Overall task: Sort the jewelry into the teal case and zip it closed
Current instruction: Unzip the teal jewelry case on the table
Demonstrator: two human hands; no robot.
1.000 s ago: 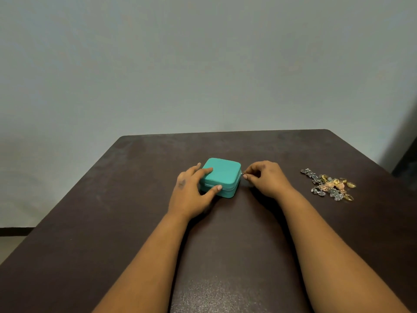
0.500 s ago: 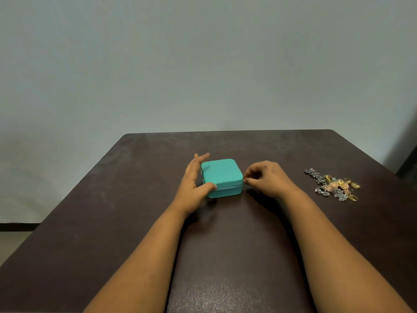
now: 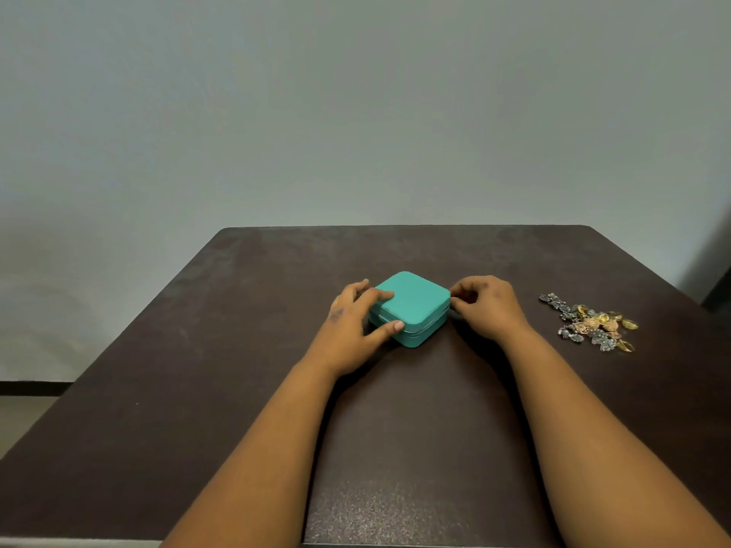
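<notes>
We see a square teal case (image 3: pixel 411 306) with rounded corners and a smooth matte lid, lying shut near the middle of a dark brown table (image 3: pixel 237 389) whose top looks faintly speckled. Our left hand (image 3: pixel 350 328) grips the case's left corner, fingers laid on the lid and thumb pressed against the zip seam. Our right hand (image 3: pixel 486 306) curls its fingers in a pinch at the case's right corner; what it pinches is too small to tell. Well apart to the right lies the jewelry (image 3: pixel 591 324), a tangled heap of grey and gold metal pieces.
</notes>
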